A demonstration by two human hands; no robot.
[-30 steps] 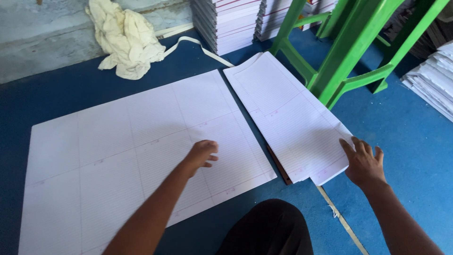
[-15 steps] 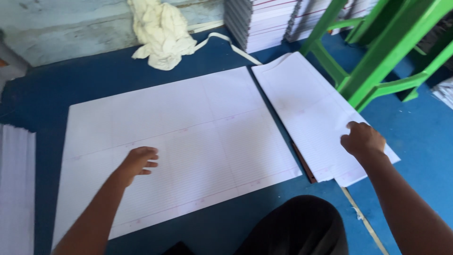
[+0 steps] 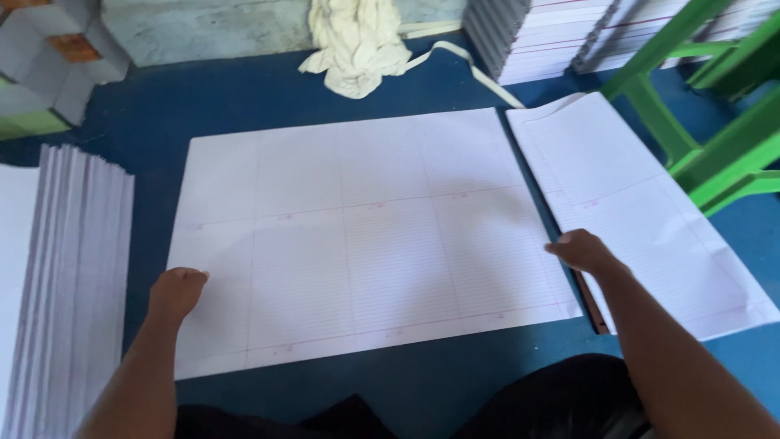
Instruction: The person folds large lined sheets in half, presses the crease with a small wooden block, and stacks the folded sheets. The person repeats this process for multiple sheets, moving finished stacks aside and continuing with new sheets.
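A large white ruled sheet lies flat on the blue floor in front of me. My left hand sits at its left edge near the lower corner, fingers curled onto the paper. At the sheet's right edge my right hand has its fingers curled down over the paper, in the narrow gap beside a second pile of ruled sheets. A thin dark strip lies in that gap below my right hand.
A stack of folded ruled sheets stands at the left. A crumpled cream cloth lies at the back, with tall paper stacks beside it. Green furniture legs stand at the right. My dark-clothed knees are at the bottom.
My left hand has slid from the sheet's middle out to its left edge. My right hand has come from the right pile to the big sheet's right edge. The view has shifted left.
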